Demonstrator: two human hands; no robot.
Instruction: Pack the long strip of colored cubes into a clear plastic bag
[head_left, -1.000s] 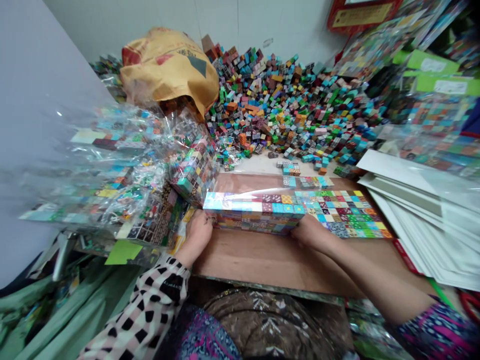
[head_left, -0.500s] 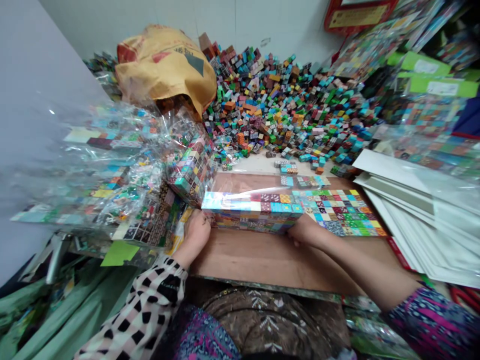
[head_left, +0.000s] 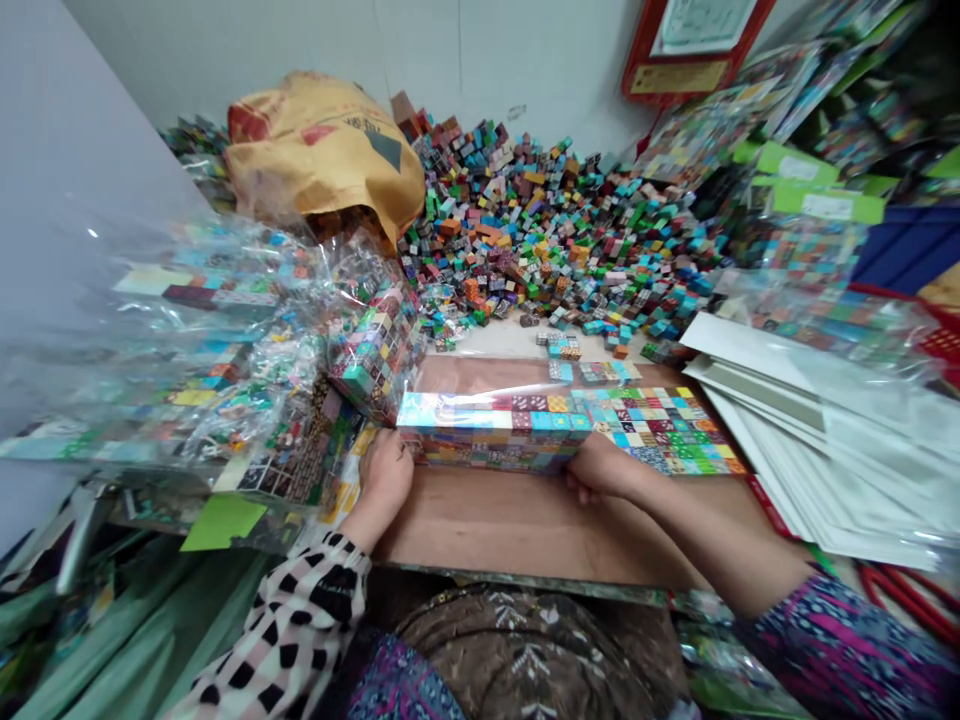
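A wooden board [head_left: 525,530] is laid across the near middle of the scene. Beyond it, at the far side, a large heap of loose coloured cubes [head_left: 555,230] is piled against the wall, and an orange sack [head_left: 322,150] is slumped at the heap's left end. To the left, clear bags of packed cubes [head_left: 202,340] are stacked and crowd right up to the board's left edge. To the right, a stack of white card sheets [head_left: 817,440] in clear sleeves is spread out. A flat sheet of cubes [head_left: 660,430] is laid on the board's far right part.

A wrapped block of cubes [head_left: 487,432], covered in glossy clear film, is seen lying on the board near its far left, just beside the bags and touching the flat sheet. The left hand [head_left: 384,472] is closed on the block's left end, with the fingers curled in against the film. The right hand [head_left: 596,468] is pressed to the block's near right corner, its fingers bent around that edge.
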